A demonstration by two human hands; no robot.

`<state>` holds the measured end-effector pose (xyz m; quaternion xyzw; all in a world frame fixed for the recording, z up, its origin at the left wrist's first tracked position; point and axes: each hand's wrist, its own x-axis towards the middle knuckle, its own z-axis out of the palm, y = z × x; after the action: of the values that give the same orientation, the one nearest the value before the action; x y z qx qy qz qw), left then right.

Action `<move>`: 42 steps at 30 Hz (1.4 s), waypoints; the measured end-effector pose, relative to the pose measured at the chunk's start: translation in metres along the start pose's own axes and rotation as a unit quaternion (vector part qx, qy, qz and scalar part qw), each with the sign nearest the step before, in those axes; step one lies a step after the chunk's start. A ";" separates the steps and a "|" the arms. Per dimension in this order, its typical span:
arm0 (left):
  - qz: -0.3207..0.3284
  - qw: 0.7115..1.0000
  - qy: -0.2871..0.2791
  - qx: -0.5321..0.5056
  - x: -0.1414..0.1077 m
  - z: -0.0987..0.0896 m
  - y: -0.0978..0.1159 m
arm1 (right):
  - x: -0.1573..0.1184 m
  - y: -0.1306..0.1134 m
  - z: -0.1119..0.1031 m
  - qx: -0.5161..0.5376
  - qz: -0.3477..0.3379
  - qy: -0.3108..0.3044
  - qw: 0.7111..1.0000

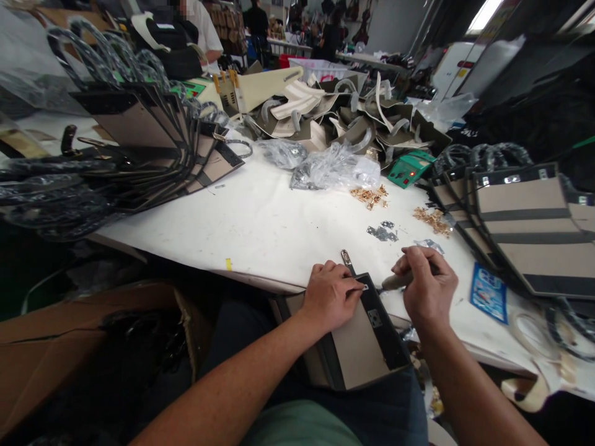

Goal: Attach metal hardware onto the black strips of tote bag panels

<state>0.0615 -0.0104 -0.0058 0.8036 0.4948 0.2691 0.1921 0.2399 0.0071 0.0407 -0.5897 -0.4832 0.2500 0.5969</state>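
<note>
A beige and black bag panel (357, 347) lies across my lap at the table's edge, with a metal clasp on a dark tab (345, 259) at its far end. My left hand (331, 294) rests on it, fingers drawn together at a small metal plate (365, 287) on the black strip. A second square metal plate (374, 318) sits lower on that strip. Just right of the panel, my right hand (428, 282) is closed round a tool with a grey-brown rounded end (394, 282); its working tip cannot be made out.
On the white table (242, 229) lie loose metal plates (382, 232), gold-coloured fasteners (370, 197), plastic bags (332, 166) and a green device (411, 168). Bag pieces with wrapped handles stack at left (134, 124) and right (520, 210). A cardboard box (183, 328) stands below left.
</note>
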 end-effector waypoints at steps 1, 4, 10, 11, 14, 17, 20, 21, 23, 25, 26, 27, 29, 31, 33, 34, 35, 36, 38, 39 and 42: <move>-0.002 1.000 -0.002 -0.002 0.000 0.000 0.000 | 0.001 0.001 0.000 0.041 0.016 -0.003 0.999; -0.008 1.000 -0.010 -0.007 0.002 0.001 -0.001 | 0.004 -0.003 0.001 0.182 0.046 -0.013 0.982; -0.021 1.000 -0.014 -0.012 0.005 0.002 -0.001 | 0.007 -0.004 0.012 0.349 0.141 -0.050 0.925; -0.023 1.000 -0.013 -0.013 0.005 0.002 0.000 | 0.007 -0.002 0.013 0.355 0.154 -0.052 0.921; -0.025 0.999 -0.018 -0.018 0.006 0.001 0.000 | 0.007 0.003 0.014 0.358 0.162 -0.049 0.918; -0.029 0.999 -0.018 -0.027 0.007 0.000 0.001 | 0.006 0.003 0.016 0.352 0.150 -0.057 0.922; -0.030 0.999 -0.019 -0.033 0.008 0.000 0.000 | -0.001 0.000 0.023 0.328 0.110 -0.093 0.934; -0.030 0.999 -0.022 -0.031 0.008 0.001 0.000 | -0.004 -0.001 0.025 0.307 0.092 -0.106 0.941; -0.035 0.999 -0.027 -0.027 0.009 0.001 -0.001 | -0.011 -0.002 0.028 0.240 0.060 -0.131 0.960; -0.055 0.998 -0.029 -0.023 0.010 -0.001 -0.001 | -0.017 -0.003 0.028 0.163 0.033 -0.160 0.973; -0.067 0.997 -0.034 -0.021 0.012 -0.003 -0.001 | -0.019 -0.003 0.027 0.136 0.023 -0.174 0.975; -0.079 0.996 -0.043 -0.016 0.013 -0.006 -0.002 | -0.020 -0.003 0.026 0.121 0.017 -0.185 0.975; -0.104 0.991 -0.085 0.003 0.018 -0.015 -0.001 | -0.020 -0.004 0.024 0.119 0.010 -0.183 0.976; -0.126 0.980 -0.155 0.025 0.026 -0.025 0.000 | -0.019 -0.004 0.024 0.126 0.012 -0.167 0.978; -0.142 0.966 -0.214 0.038 0.035 -0.034 0.001 | -0.017 -0.003 0.024 0.125 0.015 -0.154 0.980; -0.146 0.960 -0.235 0.040 0.040 -0.037 0.001 | -0.016 -0.003 0.024 0.125 0.018 -0.153 0.980; -0.150 0.956 -0.249 0.040 0.046 -0.040 0.001 | -0.016 -0.003 0.025 0.127 0.022 -0.154 0.980; -0.154 0.953 -0.260 0.037 0.051 -0.041 0.001 | -0.015 -0.003 0.025 0.131 0.026 -0.156 0.979; -0.168 0.943 -0.286 0.026 0.061 -0.043 0.000 | -0.015 -0.003 0.024 0.142 0.031 -0.160 0.976; -0.174 0.938 -0.298 0.017 0.064 -0.044 -0.002 | -0.014 -0.003 0.024 0.148 0.031 -0.162 0.975; -0.184 0.929 -0.322 -0.020 0.069 -0.044 -0.006 | -0.014 -0.001 0.022 0.172 0.026 -0.175 0.969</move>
<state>0.0556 0.0562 0.0419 0.7380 0.5400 -0.0340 0.4033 0.2147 0.0044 0.0344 -0.4376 -0.5144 0.4438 0.5891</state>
